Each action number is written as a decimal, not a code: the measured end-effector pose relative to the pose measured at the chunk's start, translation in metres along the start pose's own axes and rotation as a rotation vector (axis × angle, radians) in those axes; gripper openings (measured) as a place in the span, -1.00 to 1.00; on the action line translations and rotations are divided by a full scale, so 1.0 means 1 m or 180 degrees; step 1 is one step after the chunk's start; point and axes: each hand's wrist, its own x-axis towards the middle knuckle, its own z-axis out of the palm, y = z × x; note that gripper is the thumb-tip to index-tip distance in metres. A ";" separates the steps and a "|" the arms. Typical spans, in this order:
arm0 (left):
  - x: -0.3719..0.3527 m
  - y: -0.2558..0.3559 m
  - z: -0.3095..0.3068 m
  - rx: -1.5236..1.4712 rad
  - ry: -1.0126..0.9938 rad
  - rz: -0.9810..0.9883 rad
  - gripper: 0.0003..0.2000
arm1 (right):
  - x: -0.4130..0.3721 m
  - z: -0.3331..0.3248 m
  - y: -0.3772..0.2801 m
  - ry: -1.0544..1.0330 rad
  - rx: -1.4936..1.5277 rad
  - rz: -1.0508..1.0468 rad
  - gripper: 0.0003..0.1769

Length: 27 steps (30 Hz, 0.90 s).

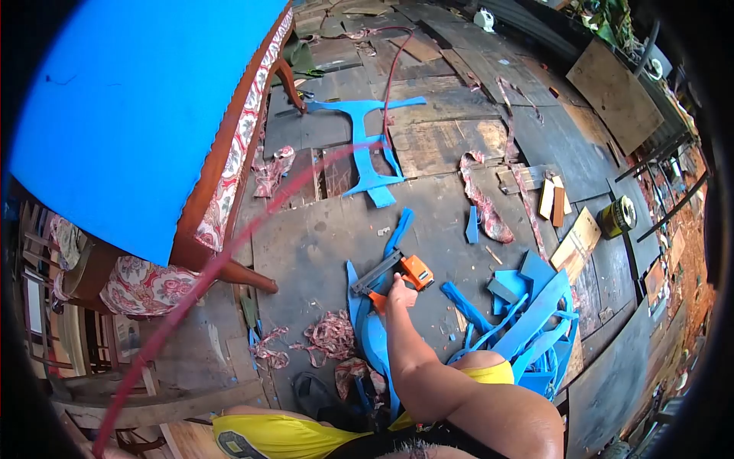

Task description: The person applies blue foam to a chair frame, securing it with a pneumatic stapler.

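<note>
Firstly, one blue-topped wooden furniture piece (115, 115), left; one heap of blue offcuts (541, 329), right; one orange-and-black staple gun (415, 271), between them above the boards (306, 237), handle gripped by the right hand (401, 295); left hand unseen, grip indeterminable.

From here I see a matt, smooth blue foam-like sheet (115, 122), a glossy reddish-brown carved wooden frame (210, 176), red-and-white patterned cloth upholstery (145, 287), a worn, rough wooden plank floor (298, 237), and an orange-and-dark stapler-like tool (415, 271), its orange casing smooth.
</note>
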 end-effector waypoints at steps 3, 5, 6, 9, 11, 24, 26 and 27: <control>0.009 0.016 -0.002 0.0268 -0.0164 -0.0206 -0.53 | -0.041 -0.006 -0.018 0.0581 -0.0611 -0.0224 -0.35; 0.016 0.026 -0.006 0.0359 -0.0232 -0.0260 -0.53 | -0.063 0.010 -0.024 0.0944 -0.0323 -0.0626 -0.40; 0.020 0.032 -0.009 0.0560 -0.0325 -0.0397 -0.54 | -0.069 0.021 -0.029 0.1228 -0.0292 -0.0697 -0.41; 0.035 0.046 -0.024 0.0892 -0.0471 -0.0599 -0.55 | -0.048 0.026 -0.054 0.0440 -0.0045 -0.0668 -0.43; 0.048 0.055 -0.040 0.1102 -0.0546 -0.0743 -0.55 | -0.027 0.031 -0.072 -0.0658 0.1270 -0.0410 -0.41; 0.042 -0.007 -0.026 0.2059 -0.0501 -0.0776 -0.54 | -0.062 0.028 -0.057 -0.1203 -0.1113 -0.2127 -0.62; 0.028 -0.034 -0.021 0.1921 -0.1544 -0.1017 -0.53 | -0.046 0.024 -0.009 0.0722 -0.0946 -0.2611 -0.55; 0.015 -0.049 -0.016 0.2000 -0.1972 -0.1100 -0.54 | -0.042 0.014 -0.002 0.0880 -0.0934 -0.2385 -0.56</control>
